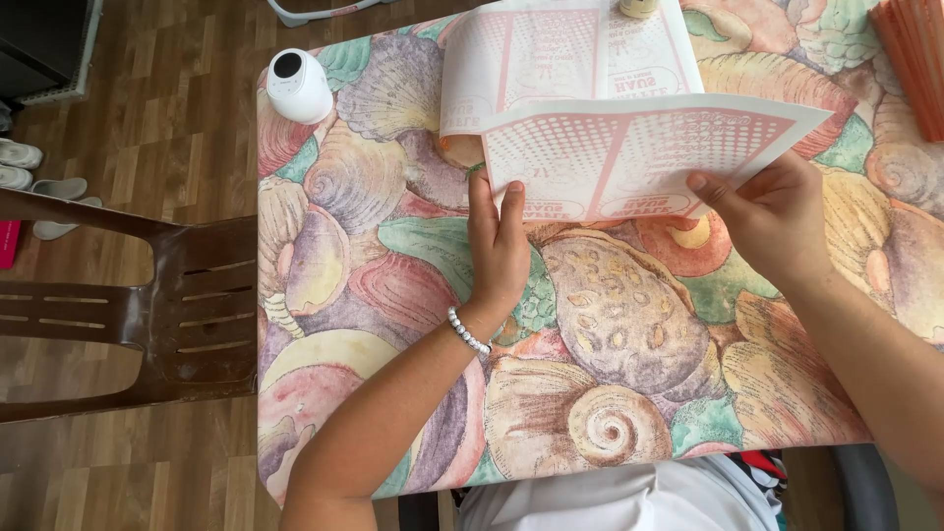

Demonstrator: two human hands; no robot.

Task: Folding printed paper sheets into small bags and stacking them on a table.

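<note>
The left hand [498, 246] lies flat, with its fingers straight and close together. The fingertips press on the near left edge of a paper sheet [639, 152]. The sheet is white with pink dots and pink shapes on it. A band of white beads [468, 331] goes around the left wrist.

The right hand [777, 216] is half closed and pinches the same sheet at its near right edge. The thumb lies on top of the paper, and the other fingers curl under it, so they are mostly hidden.

The sheet is folded over. Its near part lifts up off the surface [610, 344], and its far part lies flat. The surface has a cloth with big painted shells in pink, green and purple.

A small white round gadget [298, 85] stands at the far left corner. A stack of orange paper [916, 59] lies at the far right. A brown chair [128, 305] stands to the left, on the wood floor [147, 118].
</note>
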